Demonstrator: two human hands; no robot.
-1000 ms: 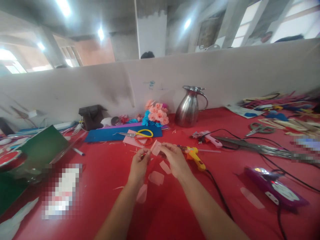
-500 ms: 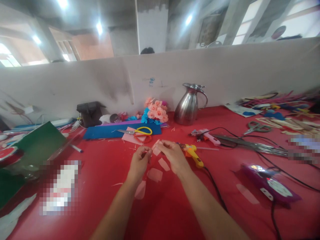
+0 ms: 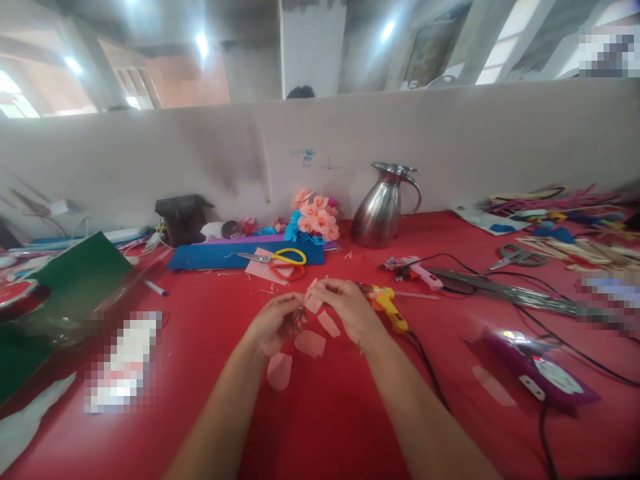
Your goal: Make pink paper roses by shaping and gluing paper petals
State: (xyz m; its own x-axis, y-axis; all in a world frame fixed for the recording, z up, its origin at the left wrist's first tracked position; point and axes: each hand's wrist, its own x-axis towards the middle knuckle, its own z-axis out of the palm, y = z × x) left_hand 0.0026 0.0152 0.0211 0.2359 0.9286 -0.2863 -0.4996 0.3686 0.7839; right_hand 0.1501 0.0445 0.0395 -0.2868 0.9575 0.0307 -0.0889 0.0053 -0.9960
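While right hand (image 3: 352, 309) still in pinch grip on pink paper (image 3: 315, 301), left hand (image 3: 271, 325) now wider, grip unclear.

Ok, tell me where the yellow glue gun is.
In the head view, the yellow glue gun lies on the red table just right of the right hand, below-left of the pink glue gun.

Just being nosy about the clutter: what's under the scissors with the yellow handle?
Pink paper and a blue sheet; whatever the scissors directly cover can't be seen.
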